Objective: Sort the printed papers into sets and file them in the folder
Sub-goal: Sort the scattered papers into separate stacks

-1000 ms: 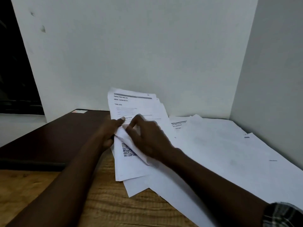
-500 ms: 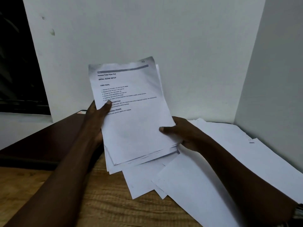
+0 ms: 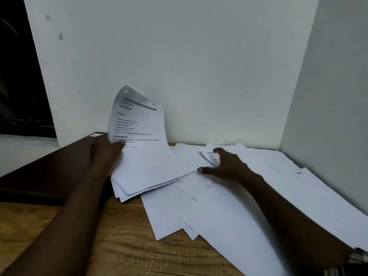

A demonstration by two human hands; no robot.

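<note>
Head view: the left hand (image 3: 107, 154) grips a stack of printed papers (image 3: 147, 162) at its left edge, thumb (image 3: 121, 143) pressed on the top sheet and the fingers hidden beneath. The stack is tilted. Its lower edge lies near the table (image 3: 99, 246) and its upper end curls up in front of the white back wall (image 3: 199, 66). The top sheet carries a grey header bar and several lines of text, too blurred to read.

The right hand (image 3: 229, 166) is spread, thumb extended to the left, with the palm facing down over the loose papers (image 3: 268, 206). Its fingertips rest on a single printed sheet (image 3: 208, 156) whose edge is bent upward. Whether that sheet is actually pinched cannot be determined.

The loose papers lie fanned and overlapping across the right half of the table, reaching the back wall and the side wall (image 3: 328, 96). Most show blank faces, and a few show small printed marks. The held stack overlaps the left margin of this spread.

A dark brown flat item (image 3: 49, 166) lies on the left of the table, just beside the left hand, with a small label (image 3: 95, 134) at its far corner. Whether this is the folder cannot be determined. A checked cuff (image 3: 358, 259) is visible on the right wrist.
</note>
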